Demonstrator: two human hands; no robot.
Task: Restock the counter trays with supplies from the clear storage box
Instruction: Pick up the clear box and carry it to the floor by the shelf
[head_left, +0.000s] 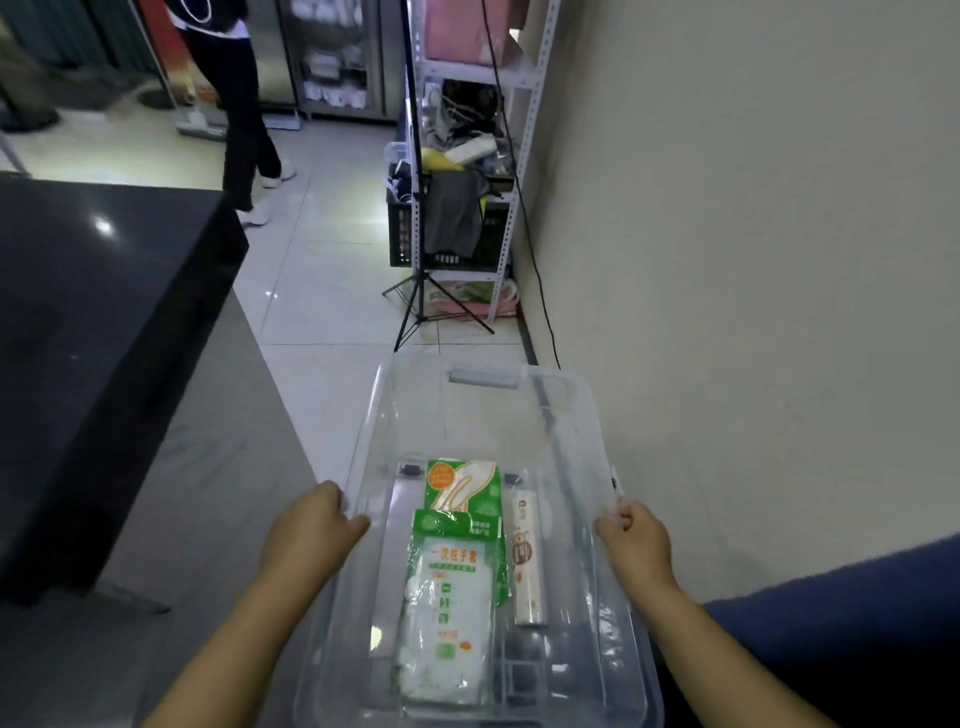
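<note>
Both hands (left (311, 525), right (631, 538)) grip clear box (587, 415), long axis pointing away.

The clear storage box (587, 415) is cut by the bottom edge at its near end. The nearer glove packet (447, 613) covers the lower part of the farther packet (460, 483). Print on the roll (527, 561) is too small to read. A standing person (244, 104) is cropped above the waist, and the cabinet (332, 57) contents are blurred.

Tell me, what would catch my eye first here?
A clear storage box fills the lower middle, with the left hand and right hand gripping its two side rims. Inside lie green-and-white glove packets and, to their right, a slim roll. A glossy black counter looms on the left.
</note>
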